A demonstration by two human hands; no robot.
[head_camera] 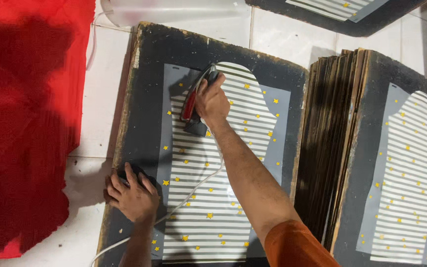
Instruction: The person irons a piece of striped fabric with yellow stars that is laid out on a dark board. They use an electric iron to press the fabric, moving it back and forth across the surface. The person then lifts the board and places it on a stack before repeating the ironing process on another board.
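Dark, worn board (pixel 147 99) lies on a white tiled floor (pixel 100 104), and everything else sits around it. Nearest the camera, the left hand (pixel 132 197) presses on the board's lower left corner, fingers curled over a small dark object that cannot be made out. A white cord (pixel 201 185) crosses the board from that side up toward the iron. On the board lies a striped sheet with yellow stars (pixel 213 198), grey-bordered and rounded at its far end. Farther up the sheet, the right hand (pixel 212 101) is clenched around the handle of a red and grey iron (pixel 193 106), which rests on the sheet's upper left part. Right of the board stands a stack of similar boards (pixel 329 148), topped by another striped sheet (pixel 411 178). Left of the board spreads red cloth (pixel 23 123). Beyond its far edge lies a translucent plastic container (pixel 174 10).
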